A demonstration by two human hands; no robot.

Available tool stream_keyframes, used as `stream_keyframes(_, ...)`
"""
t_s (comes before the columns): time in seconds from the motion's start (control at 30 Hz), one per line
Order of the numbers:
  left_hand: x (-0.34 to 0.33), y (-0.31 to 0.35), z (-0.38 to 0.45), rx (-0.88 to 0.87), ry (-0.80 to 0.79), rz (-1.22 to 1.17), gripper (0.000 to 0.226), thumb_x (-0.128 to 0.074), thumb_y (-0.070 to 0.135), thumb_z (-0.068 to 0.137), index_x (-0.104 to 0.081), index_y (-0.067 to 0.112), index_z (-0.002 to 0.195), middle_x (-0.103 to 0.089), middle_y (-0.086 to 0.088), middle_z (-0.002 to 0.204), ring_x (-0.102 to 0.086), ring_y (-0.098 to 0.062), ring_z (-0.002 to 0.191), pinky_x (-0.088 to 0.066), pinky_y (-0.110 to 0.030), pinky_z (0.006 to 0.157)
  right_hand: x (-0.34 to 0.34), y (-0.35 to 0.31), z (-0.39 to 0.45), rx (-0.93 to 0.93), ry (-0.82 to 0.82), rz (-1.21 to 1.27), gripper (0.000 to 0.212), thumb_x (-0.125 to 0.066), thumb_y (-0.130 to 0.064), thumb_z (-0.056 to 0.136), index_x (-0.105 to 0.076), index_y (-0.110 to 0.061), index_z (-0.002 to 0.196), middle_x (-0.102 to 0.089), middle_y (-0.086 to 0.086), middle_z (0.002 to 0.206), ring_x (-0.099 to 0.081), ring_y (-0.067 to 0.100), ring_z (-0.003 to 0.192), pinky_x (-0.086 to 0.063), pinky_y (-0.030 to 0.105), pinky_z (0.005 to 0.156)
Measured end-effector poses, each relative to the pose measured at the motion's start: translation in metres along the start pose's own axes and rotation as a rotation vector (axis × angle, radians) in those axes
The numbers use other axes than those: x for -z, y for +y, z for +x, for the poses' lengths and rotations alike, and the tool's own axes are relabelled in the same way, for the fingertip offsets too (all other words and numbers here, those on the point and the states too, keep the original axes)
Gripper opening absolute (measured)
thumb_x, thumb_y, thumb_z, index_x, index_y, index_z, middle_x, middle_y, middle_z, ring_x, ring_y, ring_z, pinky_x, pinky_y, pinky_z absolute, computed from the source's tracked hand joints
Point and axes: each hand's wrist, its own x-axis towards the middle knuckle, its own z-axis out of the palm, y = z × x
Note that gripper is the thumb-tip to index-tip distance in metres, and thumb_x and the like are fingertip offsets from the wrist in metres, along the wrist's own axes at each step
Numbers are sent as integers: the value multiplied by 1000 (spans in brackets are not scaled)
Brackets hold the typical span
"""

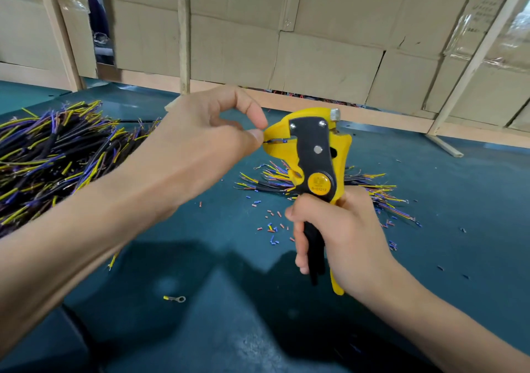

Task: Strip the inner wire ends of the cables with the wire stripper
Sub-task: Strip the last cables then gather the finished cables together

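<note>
A dark green table (pixel 200 258) was set in front of a wall of cardboard boxes (pixel 315 42) and wooden posts.

Nearest to the camera, well below the wire stripper (pixel 311 154), a small ring terminal with a yellow sleeve (pixel 175 298) was left lying alone on the table. The yellow and black stripper was held upright by the right hand (pixel 338 237), whose fingers were curled tight around the handles. Just below and left of the stripper, little cut bits of insulation (pixel 272 229) were scattered. Behind its lower part, a small pile of cables (pixel 370 189) was spread out.

At the stripper's mouth, a thin wire end (pixel 276 141) was pushed in by the left hand (pixel 200 143), pinched between thumb and first finger. The rest of that cable was hidden by the hand. Far to the left of the stripper, a big heap of cables (pixel 51 154) was piled.

The fingertip was kept very close to the mouth, so it could be nipped when the handles are squeezed. If the wire were pushed in too far or crooked, the thin strands could be cut.
</note>
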Motion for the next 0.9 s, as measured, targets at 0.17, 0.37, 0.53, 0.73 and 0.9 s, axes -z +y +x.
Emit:
stream_keyframes(0.17,-8,-8,-4,-158,161,459,7,-63,27,90,-59,26,85,-44,7,42,-37,-11,39,-31,-22,42,-2,4,2,-21,110,-153,37,-57,-31,64,-46,4,65,-46,21,49,-44,22,43,-40,39,46)
stream_keyframes(0.37,-4,-19,-4,-336,290,822,16,-59,44,90,-52,29,89,-55,5,57,-55,-29,64,-46,-38,61,9,6,9,-88,131,-89,30,-60,-28,63,-50,-1,55,-49,17,48,-48,26,41,-45,39,45)
stream_keyframes(0.53,24,-24,14,-173,268,518,15,-68,40,89,-60,28,92,-58,10,58,-54,-7,58,-42,-27,58,28,1,22,-216,-116,381,9,-67,-12,69,-64,-11,60,-56,19,64,-59,35,55,-58,48,56)
stream_keyframes(0.73,10,-24,10,-191,32,95,5,-66,16,95,-64,19,91,-61,10,69,-40,-3,46,-33,-15,46,18,11,20,-48,-123,503,12,-68,-13,81,-69,-1,80,-61,25,75,-63,40,66,-58,55,70)
stream_keyframes(0.9,-6,-27,0,-233,-127,36,3,-64,15,94,-66,15,92,-54,2,64,-40,-1,47,-33,-10,48,19,8,21,121,7,488,12,-69,-14,85,-70,-2,85,-67,21,77,-66,39,66,-59,57,73)
